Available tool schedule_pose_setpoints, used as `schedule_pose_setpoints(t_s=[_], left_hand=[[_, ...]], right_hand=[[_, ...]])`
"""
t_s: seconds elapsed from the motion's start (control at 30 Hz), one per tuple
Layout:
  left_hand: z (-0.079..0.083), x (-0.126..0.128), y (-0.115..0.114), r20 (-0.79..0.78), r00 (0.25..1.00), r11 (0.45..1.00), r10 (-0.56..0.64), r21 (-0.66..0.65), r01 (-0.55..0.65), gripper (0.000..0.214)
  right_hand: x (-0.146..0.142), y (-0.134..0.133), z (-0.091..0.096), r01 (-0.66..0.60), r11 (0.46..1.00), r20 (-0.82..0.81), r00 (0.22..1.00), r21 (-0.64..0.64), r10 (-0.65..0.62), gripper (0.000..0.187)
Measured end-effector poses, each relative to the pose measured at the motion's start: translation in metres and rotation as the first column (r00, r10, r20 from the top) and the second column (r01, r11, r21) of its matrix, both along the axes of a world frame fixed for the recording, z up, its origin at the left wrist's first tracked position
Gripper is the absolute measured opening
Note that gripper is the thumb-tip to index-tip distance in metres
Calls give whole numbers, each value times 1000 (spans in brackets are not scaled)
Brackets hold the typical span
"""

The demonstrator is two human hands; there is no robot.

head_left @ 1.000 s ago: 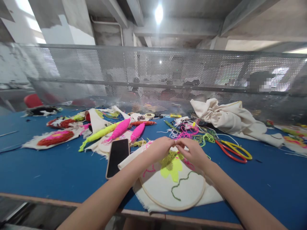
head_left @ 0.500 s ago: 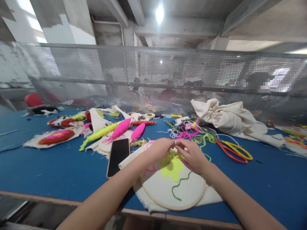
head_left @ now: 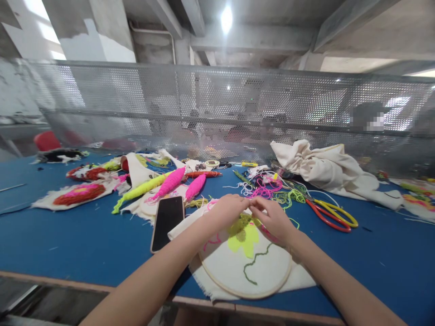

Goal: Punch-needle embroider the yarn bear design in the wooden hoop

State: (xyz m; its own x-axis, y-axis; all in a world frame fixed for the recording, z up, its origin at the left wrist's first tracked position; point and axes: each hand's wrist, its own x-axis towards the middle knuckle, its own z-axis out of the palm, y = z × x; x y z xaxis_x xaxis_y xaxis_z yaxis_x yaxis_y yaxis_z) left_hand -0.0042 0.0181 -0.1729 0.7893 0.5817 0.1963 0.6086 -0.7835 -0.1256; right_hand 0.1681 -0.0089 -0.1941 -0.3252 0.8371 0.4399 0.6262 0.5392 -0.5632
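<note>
A round embroidery hoop (head_left: 249, 296) lies at the table's front edge, with white fabric (head_left: 227, 271) stretched in it. On the fabric show a yellow-green flower (head_left: 248, 242), a dark green wavy line and pink stitching. Over the far part of the hoop, my left hand (head_left: 233, 209) and my right hand (head_left: 268, 217) meet at the fingertips. Both are closed in a pinch above the flower's top. What the fingers hold is too small and hidden to make out.
Left of the hoop lies a phone (head_left: 168, 224). Beyond it are pink yarn bundles (head_left: 171, 184) and a yellow one (head_left: 144, 190). Tangled yarn (head_left: 268, 185), red-and-yellow-handled scissors (head_left: 331, 215) and crumpled cloth (head_left: 319, 165) lie to the right. A perforated metal screen (head_left: 217, 104) stands behind.
My left hand's fingers have shifted slightly, the hand now flatter over the fingertips of my right. The hoop and other things stay in place.
</note>
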Motion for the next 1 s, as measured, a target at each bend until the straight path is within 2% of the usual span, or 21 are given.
schedule_pose_setpoints(t_s=[0.37, 0.6, 1.0], left_hand=[[-4, 3, 1, 14, 999, 998, 37, -58, -36, 19], [5, 1, -4, 41, 998, 995, 51, -90, -47, 17], [3, -3, 5, 77, 997, 995, 4, -97, 3, 21]], right_hand=[[0, -2, 2, 12, 1000, 34, 999, 11, -12, 17], [-1, -2, 2, -9, 999, 62, 998, 41, 6, 15], [-2, -4, 3, -20, 996, 113, 994, 87, 10, 10]])
